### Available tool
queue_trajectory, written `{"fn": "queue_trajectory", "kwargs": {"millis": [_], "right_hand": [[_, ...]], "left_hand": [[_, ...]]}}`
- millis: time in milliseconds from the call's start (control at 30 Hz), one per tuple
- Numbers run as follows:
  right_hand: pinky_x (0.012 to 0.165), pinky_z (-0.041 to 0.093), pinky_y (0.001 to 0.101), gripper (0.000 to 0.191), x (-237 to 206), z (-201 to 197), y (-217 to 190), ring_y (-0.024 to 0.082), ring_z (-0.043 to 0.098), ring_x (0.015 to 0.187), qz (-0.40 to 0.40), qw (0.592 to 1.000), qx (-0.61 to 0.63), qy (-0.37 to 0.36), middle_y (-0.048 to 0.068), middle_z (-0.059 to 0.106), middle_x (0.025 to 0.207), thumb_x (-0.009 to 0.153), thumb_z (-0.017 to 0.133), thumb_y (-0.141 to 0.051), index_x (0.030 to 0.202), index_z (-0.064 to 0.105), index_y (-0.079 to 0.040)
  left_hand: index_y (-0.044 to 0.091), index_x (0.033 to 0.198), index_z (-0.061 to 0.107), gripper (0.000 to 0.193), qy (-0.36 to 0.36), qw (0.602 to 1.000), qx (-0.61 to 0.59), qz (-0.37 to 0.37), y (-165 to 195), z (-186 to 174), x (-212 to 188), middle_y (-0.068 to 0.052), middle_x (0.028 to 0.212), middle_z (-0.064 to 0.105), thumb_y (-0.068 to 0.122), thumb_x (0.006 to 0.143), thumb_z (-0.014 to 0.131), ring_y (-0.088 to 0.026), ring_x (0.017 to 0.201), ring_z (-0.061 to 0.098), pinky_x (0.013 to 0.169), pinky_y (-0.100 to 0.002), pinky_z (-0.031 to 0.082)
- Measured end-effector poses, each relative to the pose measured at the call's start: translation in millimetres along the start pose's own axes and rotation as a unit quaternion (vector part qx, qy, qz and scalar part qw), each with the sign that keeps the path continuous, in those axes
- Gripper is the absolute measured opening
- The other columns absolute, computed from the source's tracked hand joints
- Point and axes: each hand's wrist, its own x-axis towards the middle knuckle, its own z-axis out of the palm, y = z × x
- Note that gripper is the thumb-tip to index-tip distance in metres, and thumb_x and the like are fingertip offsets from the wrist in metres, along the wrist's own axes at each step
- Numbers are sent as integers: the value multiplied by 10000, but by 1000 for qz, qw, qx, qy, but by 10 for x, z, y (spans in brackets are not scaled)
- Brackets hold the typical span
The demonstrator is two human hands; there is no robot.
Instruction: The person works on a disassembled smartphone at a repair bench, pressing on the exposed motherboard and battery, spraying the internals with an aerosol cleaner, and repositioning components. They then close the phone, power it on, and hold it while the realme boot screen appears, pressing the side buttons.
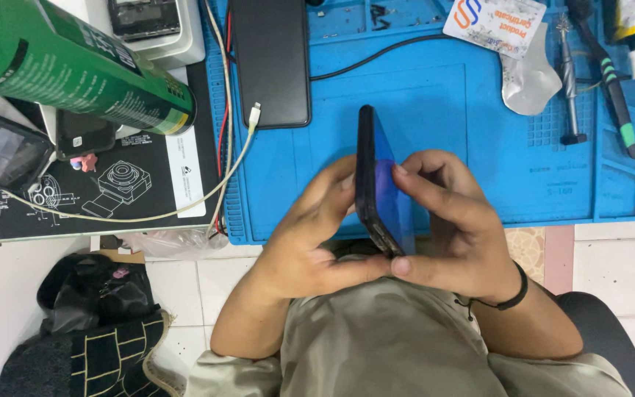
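A thin, rigid, dark blue glass-backed smartphone (pixel 373 184), probably slippery and fragile, is being pinched edgewise by the left hand (pixel 310 242) at nine o'clock and the right hand (pixel 453 235) at three o'clock.

Pale surface (pixel 9 294) up top, a blue work mat (pixel 442 110) covering its near right part, a black printed mat (pixel 141 184) at its near left edge. Below, a floor (pixel 597 250) of white and pinkish tiles. A dark bag (pixel 90 294) slumps on the tiles at left. Light even, soft.
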Motion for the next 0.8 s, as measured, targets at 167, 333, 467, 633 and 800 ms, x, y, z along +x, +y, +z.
{"fn": "queue_trajectory", "kwargs": {"millis": [167,333,467,633,800], "right_hand": [[1049,413,323,791,7,11,-16,217,508,1205,-19,1000,-2,1,136,495,1375,798,887,-204,1514,568,-102],[1076,444,340,792,21,1,-24,225,531,1202,-31,999,-19,-2,146,502,1369,780,898,-196,1499,577,-113],[1048,460,341,799,37,5,-46,246,556,1215,-37,998,-52,10,158,523,1341,747,898,-196,1478,589,-104],[1031,463,346,774,82,38,-69,247,552,1192,-59,994,-90,30,167,511,1332,731,899,-211,1429,591,-78],[1008,488,339,768,146,55,-49,255,553,1179,-73,988,-126,50,184,492,1365,743,898,-218,1419,571,-62]], "left_hand": [[376,1711,215,1167,-1,999,34,30,23,-19,2,-159,1591,423,116,854,963,-328,1448,458,1153,-397,472],[407,1709,212,1165,-13,999,25,32,4,-29,-7,-146,1614,405,113,868,962,-340,1476,446,1164,-398,467],[415,1710,198,1165,-19,999,14,25,-8,-30,-12,-155,1618,396,86,878,944,-352,1514,463,1156,-397,473],[426,1722,135,1170,-25,998,13,48,13,-31,19,-154,1646,342,34,916,887,-348,1499,427,1183,-401,438],[334,1689,100,1121,-32,998,35,43,43,-72,102,-181,1656,315,39,929,871,-365,1516,401,1214,-400,402]]}}
